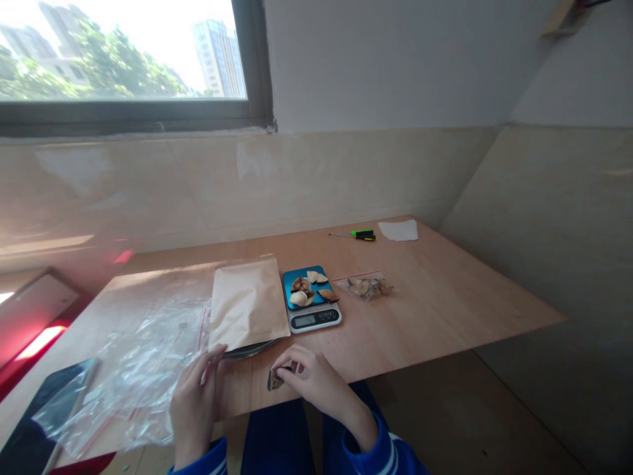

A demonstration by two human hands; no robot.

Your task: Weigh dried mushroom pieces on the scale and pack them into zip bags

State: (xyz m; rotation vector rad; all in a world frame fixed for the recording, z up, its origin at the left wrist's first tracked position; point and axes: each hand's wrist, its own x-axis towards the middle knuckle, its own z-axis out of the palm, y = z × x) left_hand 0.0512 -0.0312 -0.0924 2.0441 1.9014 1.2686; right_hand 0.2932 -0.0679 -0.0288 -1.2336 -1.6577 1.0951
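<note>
My right hand (307, 373) pinches a small dark, dried curved piece (275, 379) just above the table's near edge. At the lower left corner of a brown kraft paper bag (250, 303), my left hand (195, 389) has its fingertips closed on the edge. Beneath the bag's lower edge a dark, rounded rim (252, 349) peeks out; the rest is covered. Right of the bag stands a kitchen scale (324, 318) with a blue top. Several dried brown-and-cream pieces (300, 298) lie on it; its display is too small to read.
Clear plastic zip bags (148, 356) are heaped on the left, partly over a dark flat device (44, 422). A small zip bag of dried pieces (368, 286) lies right of the scale. Farther back are screwdrivers (363, 234) and white paper (398, 230). The wooden table (445, 297) meets the wall behind.
</note>
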